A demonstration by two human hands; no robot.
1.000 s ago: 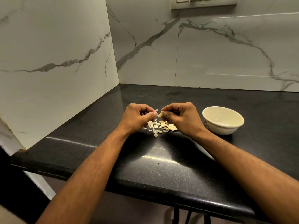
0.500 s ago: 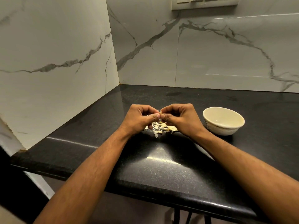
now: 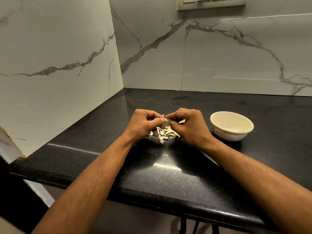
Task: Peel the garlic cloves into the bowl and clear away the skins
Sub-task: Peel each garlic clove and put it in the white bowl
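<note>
My left hand (image 3: 144,124) and my right hand (image 3: 188,125) meet above the black counter (image 3: 168,179), fingertips together. Between them sits a small pale garlic clove (image 3: 166,120); my right fingertips pinch it and my left thumb and forefinger pinch at its skin. A second pale piece (image 3: 182,121) shows inside my right hand's curled fingers. Under the hands lies a small pile of garlic cloves and papery skins (image 3: 166,133), partly hidden by both hands. The cream bowl (image 3: 231,125) stands to the right of my right hand; what shows of its inside is bare.
Marble-look walls close the counter at the left and the back, forming a corner (image 3: 124,86). A socket panel (image 3: 211,2) sits high on the back wall. The counter's rounded front edge (image 3: 168,205) runs below my forearms.
My hands parted slightly after pressing together half a second ago, and the clove shows again between the fingertips. The pile and the bowl have not moved.
</note>
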